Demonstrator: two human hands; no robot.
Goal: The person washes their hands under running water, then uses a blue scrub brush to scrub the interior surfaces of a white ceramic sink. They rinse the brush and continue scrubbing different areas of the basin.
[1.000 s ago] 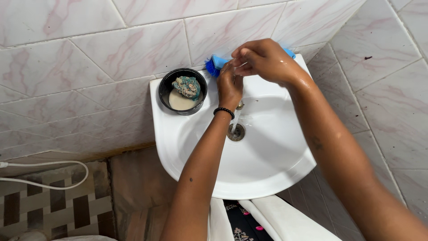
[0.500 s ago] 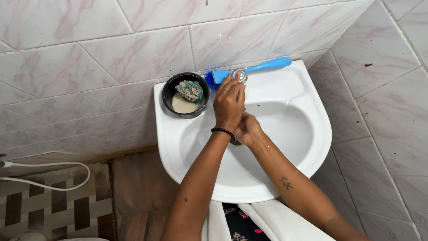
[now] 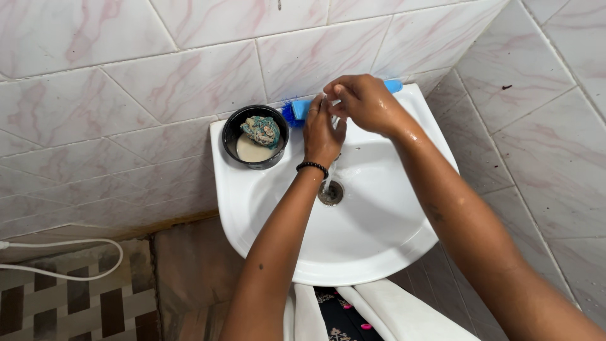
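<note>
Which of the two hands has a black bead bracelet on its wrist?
The left hand, reaching up over the white sink. Its wrist carries the black bracelet; the right hand, at the back rim, has a bare wrist.

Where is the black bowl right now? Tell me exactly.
In the head view, the black bowl sits on the back left corner of the white sink, against the tiled wall, just left of the blue brush and the left hand.

Sink (image 3: 379, 252): glossy white ceramic, wet. Wall tiles (image 3: 158, 82): polished pink-veined marble look. Brush (image 3: 297, 111) on sink's back edge: blue plastic, bristly. Bowl (image 3: 235, 129) at back-left corner: shiny black. Drain (image 3: 330, 192): metal. Right hand (image 3: 363, 101): wet sheen.
</note>
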